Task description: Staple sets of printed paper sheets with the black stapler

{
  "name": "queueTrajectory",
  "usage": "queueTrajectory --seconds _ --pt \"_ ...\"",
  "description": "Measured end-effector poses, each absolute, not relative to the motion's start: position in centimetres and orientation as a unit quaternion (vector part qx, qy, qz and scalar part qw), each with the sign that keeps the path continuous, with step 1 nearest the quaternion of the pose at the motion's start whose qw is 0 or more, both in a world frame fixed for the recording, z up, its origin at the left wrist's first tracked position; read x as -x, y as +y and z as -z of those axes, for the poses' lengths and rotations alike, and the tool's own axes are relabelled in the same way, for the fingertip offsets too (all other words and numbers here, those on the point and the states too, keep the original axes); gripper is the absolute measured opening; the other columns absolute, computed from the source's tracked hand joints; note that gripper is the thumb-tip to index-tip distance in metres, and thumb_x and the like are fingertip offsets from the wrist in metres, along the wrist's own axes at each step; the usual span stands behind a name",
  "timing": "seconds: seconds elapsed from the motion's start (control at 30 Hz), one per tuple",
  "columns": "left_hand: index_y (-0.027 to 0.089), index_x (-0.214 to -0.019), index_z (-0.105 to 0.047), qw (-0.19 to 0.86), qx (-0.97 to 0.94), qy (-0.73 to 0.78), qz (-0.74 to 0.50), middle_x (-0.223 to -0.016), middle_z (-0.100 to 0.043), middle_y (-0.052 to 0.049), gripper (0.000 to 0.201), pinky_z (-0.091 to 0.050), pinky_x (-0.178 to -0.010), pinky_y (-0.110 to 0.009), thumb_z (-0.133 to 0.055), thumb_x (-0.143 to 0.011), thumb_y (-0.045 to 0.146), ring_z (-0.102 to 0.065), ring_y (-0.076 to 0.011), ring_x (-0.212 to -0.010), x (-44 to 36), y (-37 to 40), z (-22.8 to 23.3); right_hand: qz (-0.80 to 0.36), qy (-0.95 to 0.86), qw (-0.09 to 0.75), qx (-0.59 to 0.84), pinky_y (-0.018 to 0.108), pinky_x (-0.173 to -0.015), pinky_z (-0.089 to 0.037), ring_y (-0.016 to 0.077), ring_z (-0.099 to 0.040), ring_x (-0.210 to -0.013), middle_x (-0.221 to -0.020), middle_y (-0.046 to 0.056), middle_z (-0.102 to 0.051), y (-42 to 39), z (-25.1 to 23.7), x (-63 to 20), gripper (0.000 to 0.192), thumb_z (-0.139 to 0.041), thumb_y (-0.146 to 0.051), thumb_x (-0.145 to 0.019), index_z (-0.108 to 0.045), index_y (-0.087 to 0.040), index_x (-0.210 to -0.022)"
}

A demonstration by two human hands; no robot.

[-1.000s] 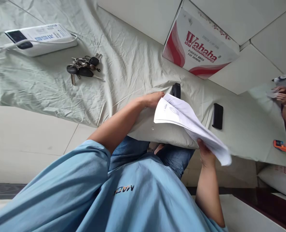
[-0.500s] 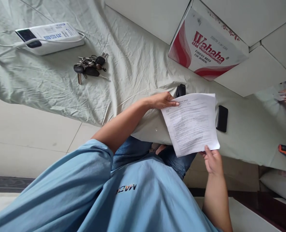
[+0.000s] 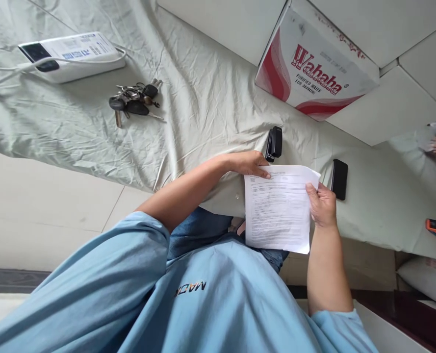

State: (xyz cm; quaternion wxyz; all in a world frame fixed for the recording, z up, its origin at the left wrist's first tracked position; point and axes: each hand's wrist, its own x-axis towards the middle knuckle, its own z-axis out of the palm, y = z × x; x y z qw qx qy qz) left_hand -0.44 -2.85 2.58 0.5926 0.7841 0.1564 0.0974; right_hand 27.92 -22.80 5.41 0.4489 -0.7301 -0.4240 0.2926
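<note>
Head view: the left hand (image 3: 250, 164) pinches the top-left corner of the printed papers (image 3: 278, 211); the right hand (image 3: 322, 205) grips their right edge near the top. The papers hang over the edge of the cloth-covered table (image 3: 203, 103), above the lap. Judgement: squaring the edges calls for a light, even grip on both sides.

Count: one stapler (image 3: 274, 143), one black phone (image 3: 339, 179), one key bunch (image 3: 135, 98), one cardboard box (image 3: 313, 73), one white device (image 3: 70, 54). Sheet count cannot be told.
</note>
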Motion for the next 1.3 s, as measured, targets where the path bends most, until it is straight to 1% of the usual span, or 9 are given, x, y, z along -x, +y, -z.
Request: queueTrajectory --seconds 0.07,0.23,0.43,0.7,0.87,1.0,1.1,1.2,1.3 --pt "0.024 -0.097 -0.085 0.577 -0.78 0.198 -0.137 -0.082 -0.074 -0.002 0.022 -0.05 -0.083 -0.034 -0.084 -0.089 0.044 -0.067 -0.0211 -0.078 0.3 -2.8 -2.5 -0.32 -0.388 0.46 0.732 0.041 -0.084 -0.069 0.028 -0.083 -0.086 -0.087 0.006 -0.086 -22.0 -4.6 -28.1 0.065 -0.098 -0.081 -0.078 -0.088 -0.02 -0.101" --pt "0.019 -0.131 -0.077 0.558 -0.743 0.335 -0.156 -0.086 -0.079 -0.001 0.039 -0.056 -0.08 -0.034 -0.075 -0.092 0.023 -0.071 -0.0203 -0.069 -0.3 -3.1 -2.4 -0.376 -0.311 0.456 0.744 0.043 -0.069 -0.07 0.0325 -0.084 -0.077 -0.069 0.003 -0.079 -20.9 -3.4 -29.1 0.074 -0.107 -0.081 -0.055 -0.084 -0.021 -0.092" --pt "0.023 -0.123 -0.067 0.491 -0.729 0.418 -0.23 -0.07 -0.069 0.004 0.035 -0.055 -0.091 -0.035 -0.071 -0.09 0.013 -0.072 -0.0229 -0.08 -1.2 -3.9 -1.6 -0.39 -0.287 0.445 0.753 0.041 -0.061 -0.069 0.0281 -0.079 -0.064 -0.065 0.003 -0.078 -20.0 -2.7 -30.3 0.073 -0.111 -0.078 -0.045 -0.079 -0.022 -0.079" --pt "0.024 -0.12 -0.062 0.463 -0.71 0.472 -0.244 -0.077 -0.07 0.001 0.031 -0.056 -0.098 -0.039 -0.068 -0.092 0.013 -0.073 -0.0263 -0.092 -2.2 -3.9 -0.6 -0.393 -0.233 0.452 0.766 0.041 -0.059 -0.069 0.0274 -0.078 -0.063 -0.068 0.006 -0.08 -18.9 -2.1 -30.6 0.076 -0.114 -0.07 -0.034 -0.08 -0.019 -0.078" --pt "0.023 -0.126 -0.066 0.466 -0.699 0.464 -0.281 -0.082 -0.072 -0.001 0.036 -0.059 -0.102 -0.042 -0.066 -0.092 0.01 -0.071 -0.026 -0.093 -2.3 -3.8 -0.2 -0.384 -0.229 0.473 0.759 0.044 -0.065 -0.071 0.0308 -0.083 -0.071 -0.075 0.009 -0.084 -18.9 -1.5 -30.5 0.073 -0.113 -0.067 -0.038 -0.08 -0.018 -0.083" --pt "0.022 -0.142 -0.074 0.462 -0.717 0.417 -0.314 -0.112 -0.077 -0.01 0.046 -0.061 -0.11 -0.046 -0.059 -0.099 0.014 -0.075 -0.0286 -0.106 -1.9 -4.1 0.1 -0.378 -0.249 0.489 0.746 0.043 -0.068 -0.072 0.0293 -0.083 -0.071 -0.073 0.006 -0.083 -19.1 -0.9 -30.7 0.067 -0.111 -0.066 -0.048 -0.078 -0.02 -0.084" --pt "0.025 -0.159 -0.073 0.431 -0.752 0.384 -0.318 -0.14 -0.072 -0.016 0.056 -0.063 -0.109 -0.048 -0.05 -0.107 0.019 -0.076 -0.0291 -0.111 -1.8 -4.3 0.3 -0.37 -0.238 0.501 0.746 0.04 -0.065 -0.071 0.0275 -0.082 -0.07 -0.074 0.004 -0.083 -19.2 -0.6 -30.7 0.063 -0.111 -0.063 -0.051 -0.078 -0.021 -0.084" --pt "0.027 -0.163 -0.073 0.382 -0.799 0.381 -0.265 -0.163 -0.062 -0.017 0.06 -0.064 -0.104 -0.046 -0.045 -0.111 0.017 -0.075 -0.0241 -0.103 -1.8 -4.4 0.1 -0.36 -0.224 0.511 0.748 0.037 -0.061 -0.068 0.0248 -0.079 -0.065 -0.075 0.004 -0.084 -19.3 -0.4 -30.8 0.061 -0.112 -0.059 -0.049 -0.08 -0.02 -0.084" --pt "0.032 -0.161 -0.077 0.34 -0.831 0.387 -0.209 -0.173 -0.056 -0.013 0.067 -0.063 -0.096 -0.042 -0.042 -0.108 0.009 -0.075 -0.022 -0.101 -1.7 -4.5 -0.6 -0.355 -0.219 0.52 0.746 0.036 -0.06 -0.068 0.0226 -0.077 -0.062 -0.075 0.003 -0.085 -19.4 -0.2 -30.9 0.062 -0.113 -0.058 -0.047 -0.081 -0.02 -0.084"
